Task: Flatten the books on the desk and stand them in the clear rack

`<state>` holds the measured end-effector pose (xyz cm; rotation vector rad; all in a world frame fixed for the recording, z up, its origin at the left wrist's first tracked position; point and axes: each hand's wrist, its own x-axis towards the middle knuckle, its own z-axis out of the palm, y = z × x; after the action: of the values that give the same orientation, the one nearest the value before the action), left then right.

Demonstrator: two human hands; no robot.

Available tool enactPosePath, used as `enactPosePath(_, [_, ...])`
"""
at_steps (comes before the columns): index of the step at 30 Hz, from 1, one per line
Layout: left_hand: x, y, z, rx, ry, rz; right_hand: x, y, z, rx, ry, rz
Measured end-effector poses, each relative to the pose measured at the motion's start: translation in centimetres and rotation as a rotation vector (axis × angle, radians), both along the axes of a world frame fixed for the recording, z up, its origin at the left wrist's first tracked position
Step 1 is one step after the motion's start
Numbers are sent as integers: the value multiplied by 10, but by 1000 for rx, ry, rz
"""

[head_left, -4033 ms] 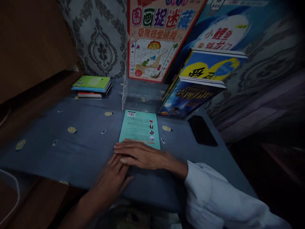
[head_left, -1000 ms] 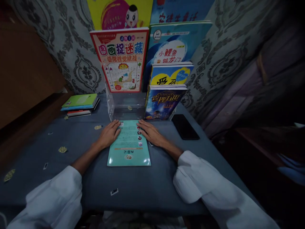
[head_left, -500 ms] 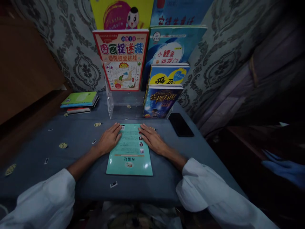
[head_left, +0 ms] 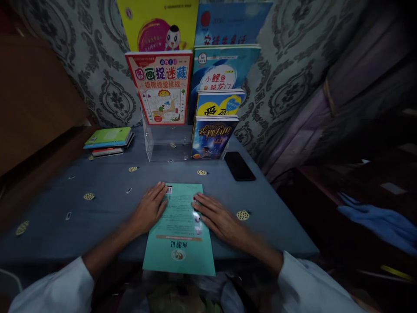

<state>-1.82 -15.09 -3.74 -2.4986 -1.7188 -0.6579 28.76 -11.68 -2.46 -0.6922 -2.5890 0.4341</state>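
A thin teal book (head_left: 179,217) lies with its back cover up and its print upside down to me. Its near end juts past the front edge of the table. My left hand (head_left: 151,208) rests along the book's left side by the barcode, fingers stretched out and thumb on the cover. On the right side, my right hand (head_left: 220,217) lies flat with its fingers extended over the small pictures on the cover. Both palms face down, and neither hand is wrapped round the book.
A clear acrylic rack (head_left: 167,152) stands at the back, holding several books, among them a red-bordered one (head_left: 163,93) and a dark blue one (head_left: 211,139). A black phone (head_left: 240,166) lies right of it. A small stack of books (head_left: 109,138) sits at the back left.
Both hands and the teal book have slid toward me, away from the rack. The book's near end now overhangs the table edge. The camera view has shifted somewhat too.
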Motion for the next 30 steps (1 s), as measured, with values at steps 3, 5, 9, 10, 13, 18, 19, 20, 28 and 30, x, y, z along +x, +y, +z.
enactPosePath(3, [3,-11,0,-4,4,-10,17,-25,13,-2,-74,67])
enactPosePath(5, [5,-17,0,-3,2,-21,27,-38,19,-6,-118,131])
enactPosePath(9, [8,-27,2,-27,-5,-10,39,-54,21,-54,-222,195])
enactPosePath(10, [9,-29,2,-37,-5,-11,39,-57,18,-61,-245,192])
enactPosePath(13, [11,-32,5,-58,-10,-11,35,-64,5,-20,-278,150])
enactPosePath(18, [11,-34,8,-69,-45,-24,28,-66,-13,138,-202,80])
enactPosePath(19, [11,-34,9,-77,-55,-28,27,-65,-12,161,-173,87])
enactPosePath(20, [11,-34,10,-89,-68,-31,28,-63,-9,177,-152,100])
enactPosePath(28, [-2,-22,35,-349,-437,-37,17,-41,38,112,92,119])
enactPosePath(30, [-6,-18,41,-417,-638,-48,10,-33,47,53,250,97])
